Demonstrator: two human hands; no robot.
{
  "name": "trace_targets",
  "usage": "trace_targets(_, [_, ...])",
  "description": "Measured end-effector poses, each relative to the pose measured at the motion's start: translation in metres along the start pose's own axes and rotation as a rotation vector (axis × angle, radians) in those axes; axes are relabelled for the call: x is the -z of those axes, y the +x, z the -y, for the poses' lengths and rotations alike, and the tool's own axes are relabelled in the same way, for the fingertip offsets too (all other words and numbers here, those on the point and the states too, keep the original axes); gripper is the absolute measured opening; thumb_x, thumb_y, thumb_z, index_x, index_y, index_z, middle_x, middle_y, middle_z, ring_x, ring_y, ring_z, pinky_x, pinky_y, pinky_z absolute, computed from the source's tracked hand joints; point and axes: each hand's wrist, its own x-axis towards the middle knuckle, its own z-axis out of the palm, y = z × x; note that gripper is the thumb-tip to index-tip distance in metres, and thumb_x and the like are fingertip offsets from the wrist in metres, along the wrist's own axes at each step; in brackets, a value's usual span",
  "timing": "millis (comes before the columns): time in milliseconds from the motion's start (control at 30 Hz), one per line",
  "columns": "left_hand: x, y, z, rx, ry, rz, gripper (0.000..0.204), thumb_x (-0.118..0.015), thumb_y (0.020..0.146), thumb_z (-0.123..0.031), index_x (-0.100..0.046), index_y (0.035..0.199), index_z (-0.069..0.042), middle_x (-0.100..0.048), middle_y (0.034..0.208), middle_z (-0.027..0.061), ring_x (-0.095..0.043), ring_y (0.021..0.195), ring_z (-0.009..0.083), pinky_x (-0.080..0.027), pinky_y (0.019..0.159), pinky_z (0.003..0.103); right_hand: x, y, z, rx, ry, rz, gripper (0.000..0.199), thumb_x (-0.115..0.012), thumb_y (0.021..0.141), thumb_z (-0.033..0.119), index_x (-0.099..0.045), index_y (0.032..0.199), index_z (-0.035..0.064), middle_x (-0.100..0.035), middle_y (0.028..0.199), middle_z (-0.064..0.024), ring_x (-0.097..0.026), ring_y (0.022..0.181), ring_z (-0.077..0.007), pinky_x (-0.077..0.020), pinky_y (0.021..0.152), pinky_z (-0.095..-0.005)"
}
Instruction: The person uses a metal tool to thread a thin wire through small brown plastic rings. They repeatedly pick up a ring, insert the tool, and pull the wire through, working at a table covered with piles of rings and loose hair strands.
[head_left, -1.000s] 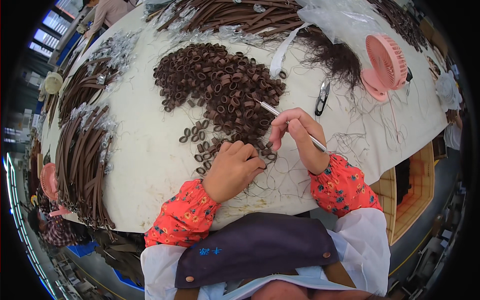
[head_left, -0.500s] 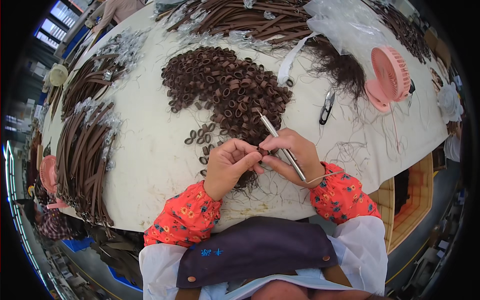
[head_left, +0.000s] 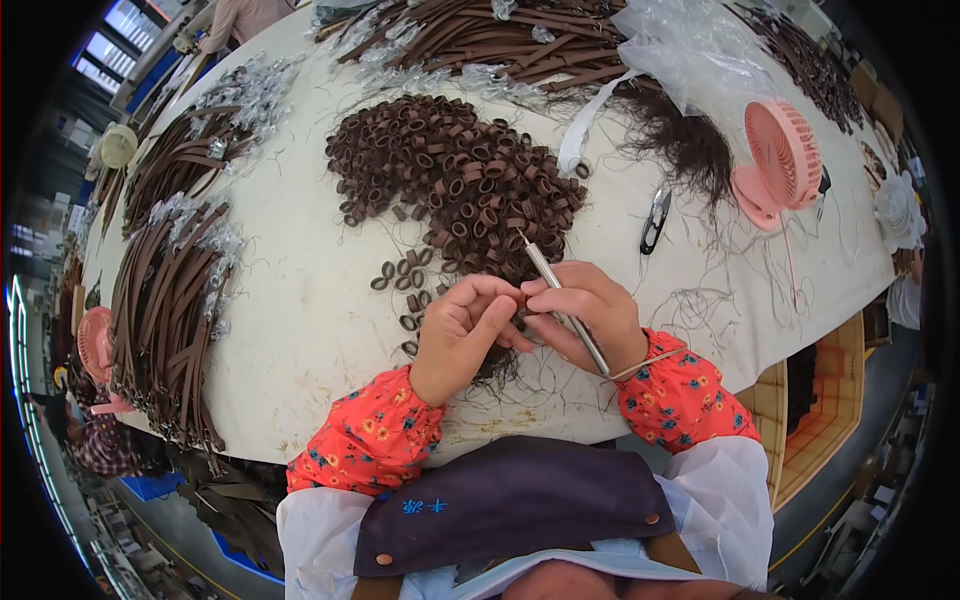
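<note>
My left hand (head_left: 455, 335) is closed in a pinch on a small brown loop (head_left: 519, 318), mostly hidden by the fingertips. Facing it, my right hand (head_left: 600, 312) also has its fingertips at the loop. A slim metal pen-shaped tool (head_left: 543, 265) with a thin pointed tip lies across the right hand, its tip pointing up and left; a thin cord runs from its lower end along the wrist. Just beyond both hands spreads a heap of brown loops (head_left: 490, 180), with a few stray loops (head_left: 410, 268) at its left.
Bundles of brown straps (head_left: 170, 320) lie at the left and more straps (head_left: 510, 45) at the far side. Black thread snips (head_left: 655, 222), a pink fan (head_left: 780, 155), a tangle of dark thread (head_left: 690, 140) and clear plastic (head_left: 680, 45) are at the right. Below the right edge stands a wooden box (head_left: 850, 400).
The brown loop between the fingertips is more covered than before. Both hands have barely moved, and the tool's tip has shifted slightly down.
</note>
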Motion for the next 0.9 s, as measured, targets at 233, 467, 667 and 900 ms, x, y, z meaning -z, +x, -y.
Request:
trace_targets(233, [0.012, 0.003, 0.001, 0.104, -0.005, 0.174, 0.031, -0.059, 0.094, -0.017, -0.053, 0.117, 0.001, -0.061, 0.089, 0.001, -0.055, 0.07, 0.0052, -0.044, 0.062, 0.018, 0.006, 0.005, 0.001, -0.118, 0.216, 0.038, 0.034, -0.077, 0.07, 0.0, -0.061, 0.098, 0.0096, -0.069, 0.097, -0.0091, -0.063, 0.088, -0.0236, -0.0506, 0.077, -0.0341])
trace_targets(467, [0.015, 0.003, 0.009, 0.194, -0.185, 0.136, 0.017, -0.066, 0.089, -0.017, -0.063, 0.098, -0.003, -0.059, 0.078, -0.0038, -0.049, 0.066, 0.0016, -0.037, 0.056, 0.016, 0.005, -0.005, 0.002, -0.327, 0.481, 0.096, 0.031, -0.074, 0.076, 0.0, -0.059, 0.102, 0.0083, -0.067, 0.103, -0.0112, -0.064, 0.085, -0.0185, -0.0507, 0.076, -0.0304])
trace_targets(667, [0.014, 0.004, 0.002, 0.117, -0.142, 0.013, 0.011, -0.066, 0.089, -0.012, -0.063, 0.093, -0.003, -0.059, 0.077, -0.0053, -0.045, 0.063, -0.0001, -0.034, 0.057, 0.016, 0.013, 0.003, 0.011, -0.419, 0.442, 0.147, 0.026, -0.064, 0.087, 0.007, -0.055, 0.112, 0.0047, -0.067, 0.104, -0.0117, -0.064, 0.092, -0.0173, -0.0515, 0.078, -0.0305])
trace_targets(900, [0.015, 0.004, 0.001, -0.008, 0.058, -0.106, 0.012, -0.062, 0.092, -0.013, -0.062, 0.095, -0.001, -0.055, 0.073, -0.0089, -0.039, 0.062, -0.0027, -0.029, 0.055, 0.016, 0.021, 0.0, 0.007, -0.526, 0.8, -0.004, 0.025, -0.041, 0.1, 0.019, -0.053, 0.106, -0.0022, -0.065, 0.079, -0.0107, -0.067, 0.083, -0.0198, -0.0411, 0.097, -0.0411])
